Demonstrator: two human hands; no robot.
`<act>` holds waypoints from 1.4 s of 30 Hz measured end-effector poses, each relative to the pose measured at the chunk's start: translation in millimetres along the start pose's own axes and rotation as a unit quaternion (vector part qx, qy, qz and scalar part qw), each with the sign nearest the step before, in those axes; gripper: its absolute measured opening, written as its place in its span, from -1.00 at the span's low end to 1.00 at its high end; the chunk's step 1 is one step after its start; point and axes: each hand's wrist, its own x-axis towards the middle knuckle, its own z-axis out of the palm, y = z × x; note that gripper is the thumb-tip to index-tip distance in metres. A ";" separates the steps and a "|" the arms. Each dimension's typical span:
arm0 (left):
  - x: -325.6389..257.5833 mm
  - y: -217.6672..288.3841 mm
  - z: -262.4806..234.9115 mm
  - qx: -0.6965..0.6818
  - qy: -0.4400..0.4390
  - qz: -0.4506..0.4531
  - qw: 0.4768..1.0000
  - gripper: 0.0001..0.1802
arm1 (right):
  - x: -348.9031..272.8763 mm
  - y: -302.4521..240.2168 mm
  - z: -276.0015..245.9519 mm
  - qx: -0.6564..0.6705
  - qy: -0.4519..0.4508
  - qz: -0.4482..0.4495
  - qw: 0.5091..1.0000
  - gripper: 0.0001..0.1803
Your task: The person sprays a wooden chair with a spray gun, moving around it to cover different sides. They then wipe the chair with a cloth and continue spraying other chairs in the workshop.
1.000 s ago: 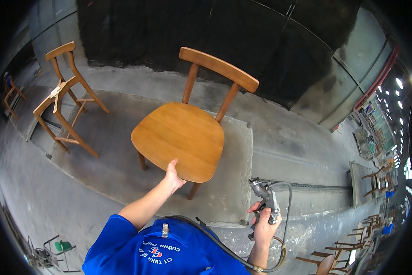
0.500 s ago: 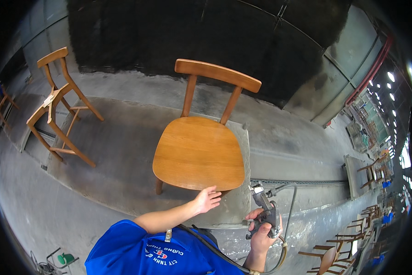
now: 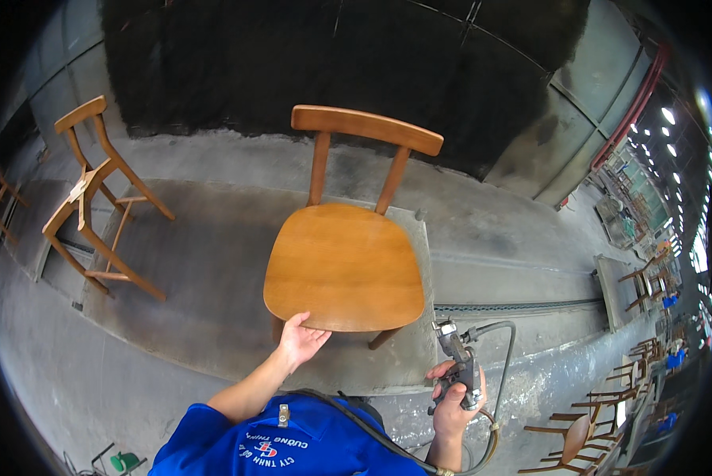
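A wooden chair (image 3: 344,266) with a broad, rounded, honey-brown seat and a curved top rail stands in front of me on a grey platform (image 3: 205,238). My left hand (image 3: 302,341) is at the front edge of its seat, left of the middle. The thumb lies at the upper rim and the fingers reach beneath the edge, partly hidden there. To the right of the chair, my right hand (image 3: 453,401) is closed round a spray gun (image 3: 461,361), which points up and away from me. A hose (image 3: 508,357) loops from the gun.
A seatless chair frame (image 3: 106,198) stands on the platform's left part. A dark-stained wall (image 3: 332,55) rises behind. A chain track (image 3: 522,306) runs rightward along the floor. Several chairs (image 3: 578,436) are at the far right, and a green stool (image 3: 124,461) is at lower left.
My left hand has moved left along the seat's front edge and taken hold of it. The chair has turned slightly. My right hand keeps the spray gun in nearly the same place.
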 end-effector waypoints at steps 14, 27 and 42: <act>13.6 12.3 80.1 0.002 -0.119 0.000 0.993 -0.46 | 47.7 38.4 6.5 0.006 0.031 -0.010 0.999 -0.25; 4.3 -0.2 63.8 0.004 -0.115 -0.029 0.993 -0.40 | 48.0 55.8 -1.9 0.038 -0.014 -0.018 0.999 -0.26; -1.3 -12.0 31.2 0.003 -0.080 -0.066 0.995 -0.31 | 27.0 31.2 -36.6 -0.078 0.131 0.021 0.988 -0.22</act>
